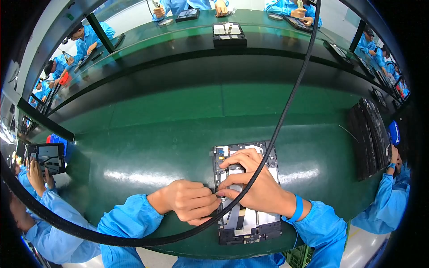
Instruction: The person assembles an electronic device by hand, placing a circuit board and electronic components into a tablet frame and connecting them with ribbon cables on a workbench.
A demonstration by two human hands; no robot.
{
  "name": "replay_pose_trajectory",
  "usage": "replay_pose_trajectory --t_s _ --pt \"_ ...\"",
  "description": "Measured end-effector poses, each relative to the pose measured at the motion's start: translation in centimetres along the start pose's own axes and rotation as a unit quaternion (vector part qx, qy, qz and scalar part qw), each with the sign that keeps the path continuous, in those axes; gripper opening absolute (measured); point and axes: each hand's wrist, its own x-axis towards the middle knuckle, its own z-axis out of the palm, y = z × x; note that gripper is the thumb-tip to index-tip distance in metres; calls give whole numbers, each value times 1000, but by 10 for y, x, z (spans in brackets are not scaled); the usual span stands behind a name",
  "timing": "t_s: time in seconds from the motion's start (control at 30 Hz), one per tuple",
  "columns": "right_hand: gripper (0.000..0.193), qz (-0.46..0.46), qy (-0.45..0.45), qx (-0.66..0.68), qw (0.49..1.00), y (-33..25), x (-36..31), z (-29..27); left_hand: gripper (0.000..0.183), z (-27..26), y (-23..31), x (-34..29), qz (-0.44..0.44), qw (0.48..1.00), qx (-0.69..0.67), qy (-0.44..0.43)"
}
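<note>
An opened tablet [250,223] lies on the green table in front of me, its circuit parts, dark frame and pale battery cells exposed. My left hand [190,201] is closed at the tablet's left edge, thumb and fingertips pressed together. Whatever it pinches is too small or hidden to make out. Over the tablet's middle, my right hand [254,183] has its fingers bent and apart, fingertips on or just above the parts. Its thumb reaches the left fingertips. A blue band [296,209] circles my right wrist.
A thick black cable [286,109] loops across the view before my right hand. Stacked dark tablets [371,138] stand at the right. At the left, a person's hands hold another tablet [51,158]. Beyond the dark shelf edge sits an opened device [229,35]; several people in blue work there.
</note>
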Motion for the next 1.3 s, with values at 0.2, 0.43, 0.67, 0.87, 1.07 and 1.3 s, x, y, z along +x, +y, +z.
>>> replay_pose_trajectory --t_s 0.2,0.43,0.67,0.87,1.07,1.3 --pt "16 -11 -34 9 999 2 8 -10 26 8 -7 0 18 1000 -1 19" --pt "19 -15 -53 10 998 11 19 -15 27 6 -9 -3 -4 999 -14 31" --pt "18 -16 -30 4 999 13 21 -10 27 4 -14 0 8 999 13 28" --pt "16 -7 -19 0 1000 12 21 -10 28 7 -17 2 26 999 2 32" --pt "14 1 -9 12 1000 15 21 -6 29 8 -17 0 55 998 9 26" --pt "13 9 -15 35 999 13 23 -9 28 7 -20 3 28 999 10 34"
